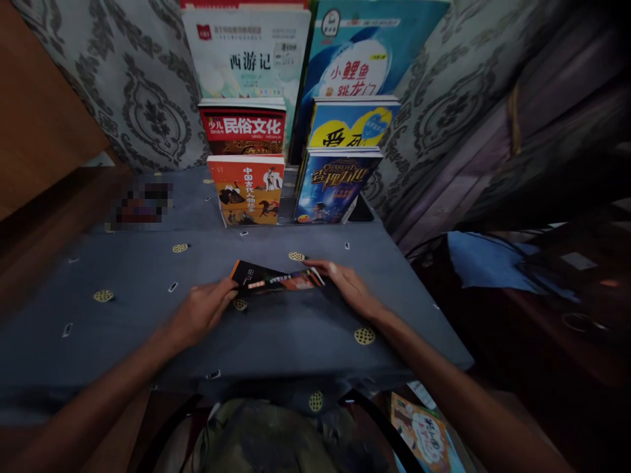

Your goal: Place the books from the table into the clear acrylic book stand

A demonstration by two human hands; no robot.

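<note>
A thin dark book with an orange cover (pixel 274 278) is tilted up off a table covered in grey-blue cloth (pixel 148 289). My left hand (pixel 201 313) grips the book's near left corner. My right hand (pixel 348 286) holds its right end, fingers laid along the edge. Behind the book, several children's books stand upright in a tiered display rack: an orange-and-white one (pixel 246 190) and a dark blue one (pixel 335 186) in front, a red one (pixel 242 127) and a blue-and-yellow one (pixel 351 122) behind.
Two larger books (pixel 251 49) lean against the patterned wallpaper at the back. A wooden panel (pixel 39 112) is on the left. A bag (pixel 266 437) and a colourful book (pixel 424 437) lie below the table's near edge. Dark clutter fills the right.
</note>
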